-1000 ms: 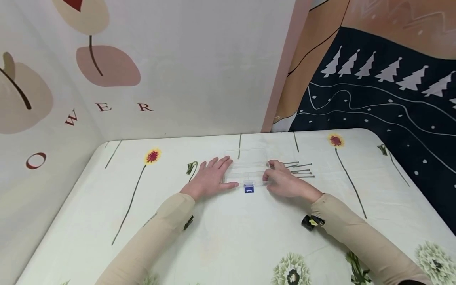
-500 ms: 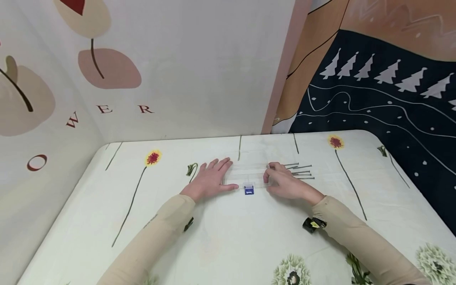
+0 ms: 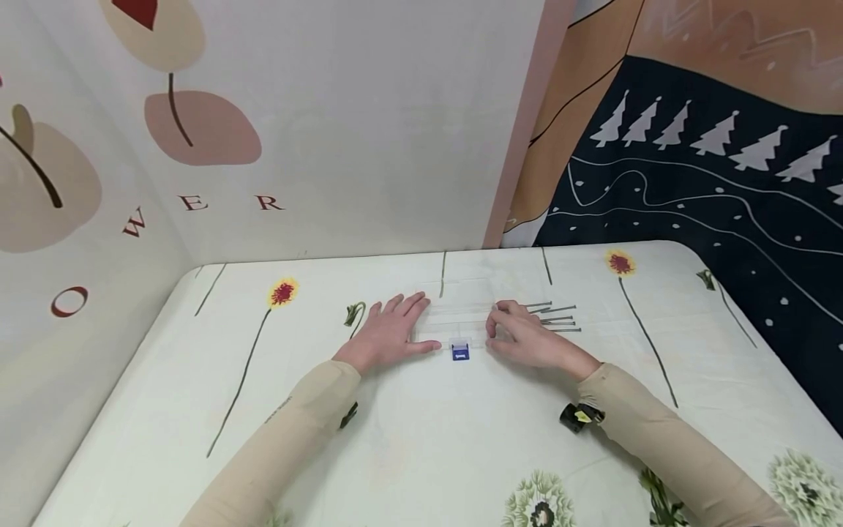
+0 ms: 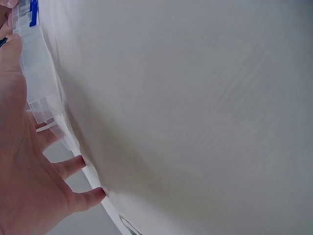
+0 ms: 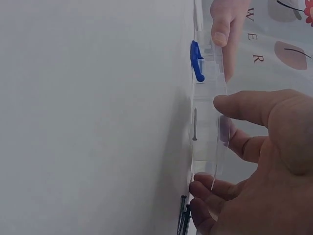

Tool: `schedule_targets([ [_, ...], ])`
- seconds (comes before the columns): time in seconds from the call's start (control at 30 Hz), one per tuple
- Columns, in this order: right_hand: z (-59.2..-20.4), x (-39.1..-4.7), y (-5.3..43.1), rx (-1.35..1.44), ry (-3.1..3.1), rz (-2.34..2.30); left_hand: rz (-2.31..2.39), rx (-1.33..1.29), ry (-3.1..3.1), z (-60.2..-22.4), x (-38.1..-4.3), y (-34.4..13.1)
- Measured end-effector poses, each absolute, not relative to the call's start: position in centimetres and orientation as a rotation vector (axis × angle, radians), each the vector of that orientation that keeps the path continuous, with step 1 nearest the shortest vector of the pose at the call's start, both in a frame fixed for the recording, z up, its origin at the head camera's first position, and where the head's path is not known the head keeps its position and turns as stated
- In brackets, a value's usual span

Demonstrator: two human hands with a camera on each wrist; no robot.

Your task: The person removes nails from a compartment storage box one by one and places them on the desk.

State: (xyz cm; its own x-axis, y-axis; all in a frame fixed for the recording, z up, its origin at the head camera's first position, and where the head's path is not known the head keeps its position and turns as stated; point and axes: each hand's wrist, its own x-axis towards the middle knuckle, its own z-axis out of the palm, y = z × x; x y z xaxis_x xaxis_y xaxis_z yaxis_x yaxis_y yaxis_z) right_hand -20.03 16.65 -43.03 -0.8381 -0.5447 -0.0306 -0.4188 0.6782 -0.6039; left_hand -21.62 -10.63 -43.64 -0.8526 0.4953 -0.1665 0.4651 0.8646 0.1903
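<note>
A clear plastic box [image 3: 461,313] with a blue latch [image 3: 460,353] on its near side sits on the table between my hands. My left hand [image 3: 390,331], fingers spread, rests against the box's left end, with the thumb along the near edge. At the right end is my right hand [image 3: 523,335], fingers loosely bent. In the right wrist view its thumb touches the box's upper edge, and another fingertip shows through the plastic. I see nothing between thumb and fingers. A nail [image 5: 195,125] shows through the box wall. Several nails [image 3: 558,318] lie beside my right hand.
A white cloth with printed flowers [image 3: 282,293] covers the table. White patterned fabric [image 3: 369,146] rises behind it, and dark fabric with printed trees [image 3: 672,183] hangs at the right. Black wrist devices [image 3: 574,416] are on both sleeves.
The head view has tilted slightly, so everything sits a little lower. My right fingertips have shifted slightly at the box's right end; my left hand and the box stay in place.
</note>
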Motion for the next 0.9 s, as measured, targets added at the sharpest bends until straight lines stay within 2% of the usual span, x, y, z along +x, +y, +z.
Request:
schedule_targets([
  [0.47,-42.12,-20.42,17.02,-0.775,2.736,-0.776,0.197,0.737,2.834,-43.76,-21.86,-10.69],
  [0.9,-42.76,-20.18,16.65,-0.923,2.740,-0.677,0.209,0.736,2.827,-43.80,-21.79,-10.79],
])
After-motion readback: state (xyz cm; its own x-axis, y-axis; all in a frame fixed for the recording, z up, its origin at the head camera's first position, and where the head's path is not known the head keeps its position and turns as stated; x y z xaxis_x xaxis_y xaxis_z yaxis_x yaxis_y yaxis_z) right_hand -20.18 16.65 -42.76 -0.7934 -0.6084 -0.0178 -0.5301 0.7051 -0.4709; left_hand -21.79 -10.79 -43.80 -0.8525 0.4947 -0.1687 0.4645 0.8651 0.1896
